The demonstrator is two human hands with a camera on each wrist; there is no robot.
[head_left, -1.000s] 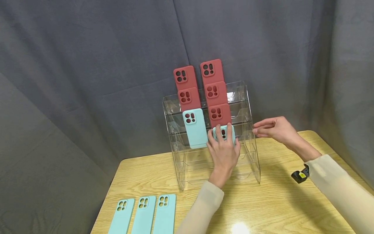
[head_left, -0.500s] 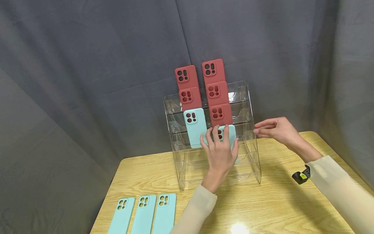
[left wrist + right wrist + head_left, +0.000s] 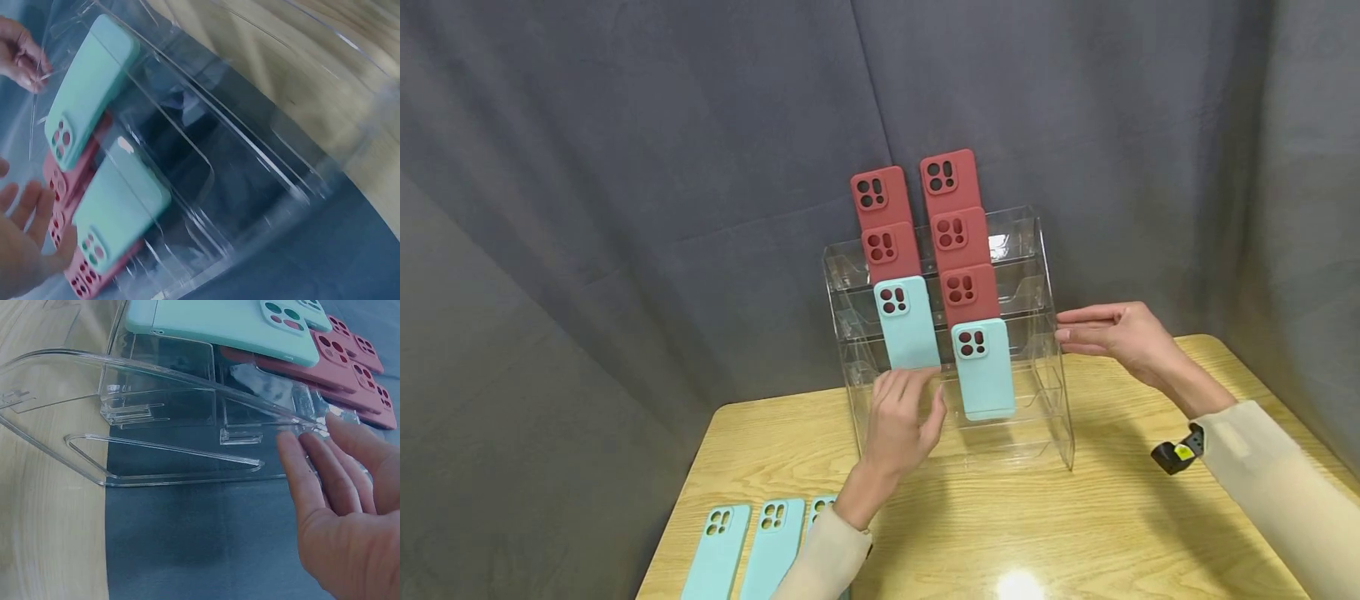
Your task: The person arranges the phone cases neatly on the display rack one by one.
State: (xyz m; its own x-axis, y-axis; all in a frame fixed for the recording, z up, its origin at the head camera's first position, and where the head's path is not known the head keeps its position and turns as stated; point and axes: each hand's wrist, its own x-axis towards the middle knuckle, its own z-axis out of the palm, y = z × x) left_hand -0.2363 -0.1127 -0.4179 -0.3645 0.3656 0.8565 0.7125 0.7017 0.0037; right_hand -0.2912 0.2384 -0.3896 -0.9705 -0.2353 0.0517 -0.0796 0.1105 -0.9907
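Observation:
A clear stepped display rack (image 3: pixel 966 458) holds two columns of phone cases. Two mint-green cases form the front: the left mint case (image 3: pixel 906 321) and, lower down, the right mint case (image 3: pixel 988 379). Behind them lean red cases, including a front red case (image 3: pixel 977 304). My left hand (image 3: pixel 898 421) is in front of the rack, below the left mint case, fingers loosely bent and holding nothing; it also shows in the left wrist view. With thumb and fingertips, my right hand (image 3: pixel 1123 337) pinches the rack's right side edge; the right wrist view shows that edge between them.
On the wooden table (image 3: pixel 1037 517) at front left lie three more mint cases: a left one (image 3: pixel 718 550), a middle one (image 3: pixel 775 546) and a third (image 3: pixel 822 504) partly covered by my left sleeve. A grey curtain (image 3: pixel 700 208) hangs behind the table.
My left hand has left the right mint case and moved left and down, leaving that case standing in the rack, fully visible. My right hand has stayed at the rack's side.

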